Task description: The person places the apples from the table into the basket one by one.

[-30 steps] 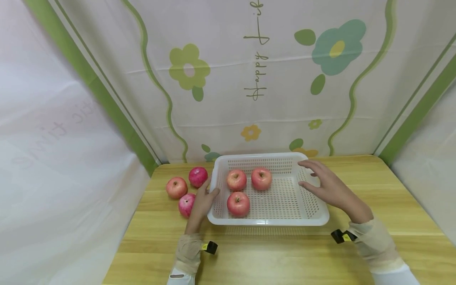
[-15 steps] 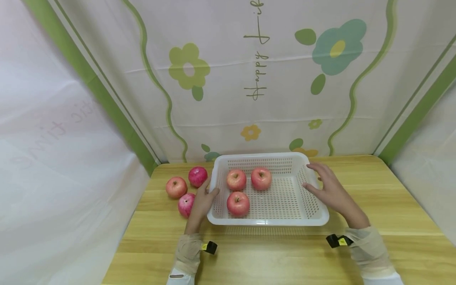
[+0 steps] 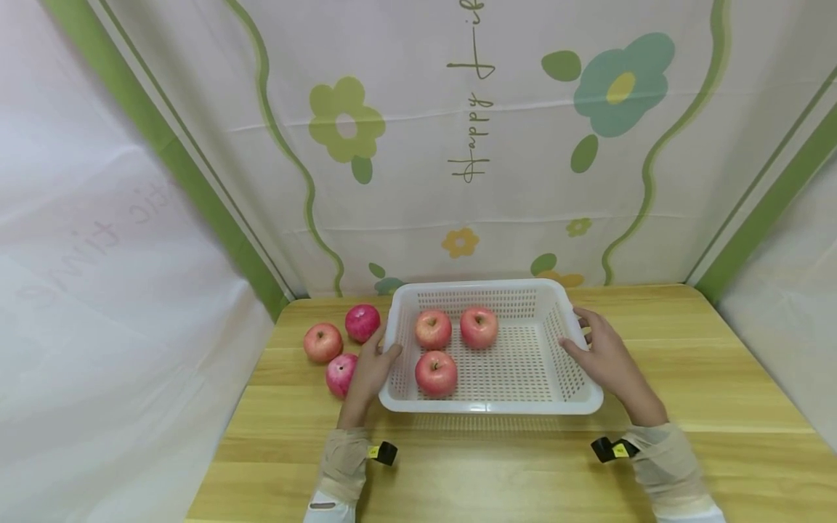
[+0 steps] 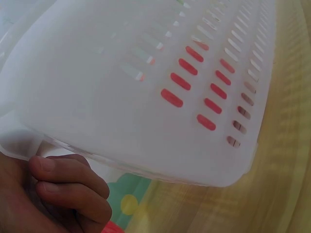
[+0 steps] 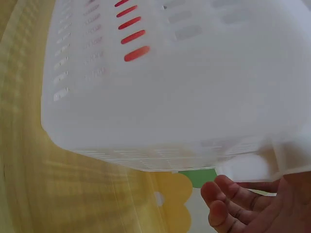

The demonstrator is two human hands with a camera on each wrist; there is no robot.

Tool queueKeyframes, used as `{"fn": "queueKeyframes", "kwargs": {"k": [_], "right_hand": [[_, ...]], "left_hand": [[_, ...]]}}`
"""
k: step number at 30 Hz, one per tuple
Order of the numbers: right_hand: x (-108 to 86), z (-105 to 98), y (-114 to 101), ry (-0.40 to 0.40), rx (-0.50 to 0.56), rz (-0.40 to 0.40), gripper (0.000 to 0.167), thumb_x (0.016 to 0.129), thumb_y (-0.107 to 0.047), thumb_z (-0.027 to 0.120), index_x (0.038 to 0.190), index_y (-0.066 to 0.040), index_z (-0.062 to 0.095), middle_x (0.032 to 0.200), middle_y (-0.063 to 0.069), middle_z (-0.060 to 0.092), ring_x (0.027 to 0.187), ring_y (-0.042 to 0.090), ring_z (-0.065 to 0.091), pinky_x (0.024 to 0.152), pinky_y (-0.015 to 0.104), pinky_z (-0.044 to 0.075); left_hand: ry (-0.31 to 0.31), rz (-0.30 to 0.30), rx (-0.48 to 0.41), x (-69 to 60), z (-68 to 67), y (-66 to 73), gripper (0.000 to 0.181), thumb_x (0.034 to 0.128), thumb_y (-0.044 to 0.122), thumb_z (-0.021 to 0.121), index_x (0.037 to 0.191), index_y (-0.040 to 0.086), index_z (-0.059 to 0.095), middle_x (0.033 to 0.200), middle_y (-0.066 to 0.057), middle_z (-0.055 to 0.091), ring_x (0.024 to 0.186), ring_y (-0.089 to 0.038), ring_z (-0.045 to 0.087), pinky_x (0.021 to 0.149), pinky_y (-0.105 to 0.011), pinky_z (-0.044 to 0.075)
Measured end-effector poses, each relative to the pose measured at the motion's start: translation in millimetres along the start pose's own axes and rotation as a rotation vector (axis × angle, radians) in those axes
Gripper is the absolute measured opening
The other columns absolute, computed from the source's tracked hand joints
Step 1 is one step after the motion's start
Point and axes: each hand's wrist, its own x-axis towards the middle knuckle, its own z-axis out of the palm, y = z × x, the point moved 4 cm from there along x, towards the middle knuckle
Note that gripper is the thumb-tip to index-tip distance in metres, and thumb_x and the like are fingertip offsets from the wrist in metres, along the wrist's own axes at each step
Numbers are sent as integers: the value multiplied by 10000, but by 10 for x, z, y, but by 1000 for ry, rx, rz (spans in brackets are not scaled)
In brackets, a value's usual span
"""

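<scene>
A white plastic basket (image 3: pixel 513 363) with slotted sides stands on the table between both hands. Inside it, toward the left, are three red apples: one apple (image 3: pixel 433 330) at the back left, another apple (image 3: pixel 479 327) beside it and a third apple (image 3: pixel 437 373) in front. My left hand (image 3: pixel 373 370) grips the basket's left rim, thumb on top; its curled fingers (image 4: pixel 73 182) show under the rim in the left wrist view. At the right rim my right hand (image 3: pixel 604 356) holds on with the thumb over the edge and fingers (image 5: pixel 238 194) curved outside below it.
Left of the basket, close to my left hand, lie a pale red apple (image 3: pixel 323 343), a dark pink fruit (image 3: pixel 362 323) and a pink fruit (image 3: pixel 341 375). A flower-printed curtain (image 3: pixel 405 203) hangs behind the wooden table (image 3: pixel 484 472), with white cloth at both sides.
My right hand has moved from over the basket's right side outward to its right rim, bringing its fingers outside the edge. The left hand, basket and apples stay essentially in place.
</scene>
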Motion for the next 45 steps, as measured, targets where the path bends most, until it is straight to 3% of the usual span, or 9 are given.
{"fn": "queueKeyframes", "kwargs": {"k": [4, 7, 12, 17, 30, 35, 40, 45], "right_hand": [[-6, 24, 7, -8, 29, 41, 721, 1041, -155, 671, 1589, 133, 302, 1162, 314, 611, 811, 270, 712, 557, 279, 611], [-23, 36, 15, -22, 37, 74, 702, 1058, -168, 639, 1596, 122, 292, 1093, 299, 645, 788, 262, 740, 561, 304, 625], [-47, 52, 35, -47, 57, 120, 698, 1079, -192, 591, 1620, 94, 256, 1194, 396, 661, 798, 312, 778, 570, 344, 642], [-58, 69, 40, -78, 95, 147, 709, 1091, -190, 561, 1639, 84, 205, 1336, 472, 584, 828, 364, 795, 574, 378, 651], [-61, 86, 20, -99, 101, 158, 724, 1075, -156, 564, 1639, 93, 185, 1268, 488, 608, 810, 375, 793, 563, 392, 649], [-64, 85, 39, -109, 98, 168, 733, 1077, -167, 562, 1639, 100, 173, 1254, 485, 615, 809, 372, 794, 563, 395, 651], [-43, 75, 50, -109, 99, 167, 747, 1079, -176, 562, 1643, 100, 159, 1263, 488, 608, 801, 365, 793, 562, 394, 650], [-25, 61, 64, -113, 99, 163, 756, 1083, -188, 557, 1642, 110, 144, 1267, 493, 601, 802, 369, 793, 560, 398, 649]], "left_hand": [[5, -8, 13, 1, -8, 0, 664, 1032, 190, 607, 1662, 181, 395, 1298, -324, 692, 1032, -410, 768, 767, -490, 672], [-1, -3, 18, 0, -6, 5, 665, 1033, 186, 606, 1662, 174, 392, 1320, -326, 680, 1049, -416, 765, 764, -487, 673], [-10, 11, 32, 1, -6, 5, 675, 1029, 171, 612, 1665, 173, 385, 1338, -325, 671, 1052, -430, 763, 763, -495, 672], [-22, 29, 50, -11, -12, 37, 665, 1037, 164, 611, 1662, 155, 387, 1334, -332, 673, 1027, -436, 768, 748, -498, 672], [-76, 41, 133, -1, -74, 82, 677, 1043, 182, 611, 1672, 176, 360, 1228, -329, 719, 916, -364, 794, 675, -444, 672], [-86, 53, 190, 17, -87, 100, 678, 1042, 217, 631, 1666, 179, 367, 1173, -299, 743, 888, -343, 796, 656, -425, 669], [-70, 32, 285, 28, -112, 159, 750, 1034, 318, 645, 1662, 70, 318, 1131, -252, 739, 861, -270, 776, 677, -382, 659], [-52, 55, 393, 63, -201, 280, 710, 1029, 364, 650, 1620, 50, 412, 956, -124, 656, 726, -164, 641, 606, -282, 541]]}}
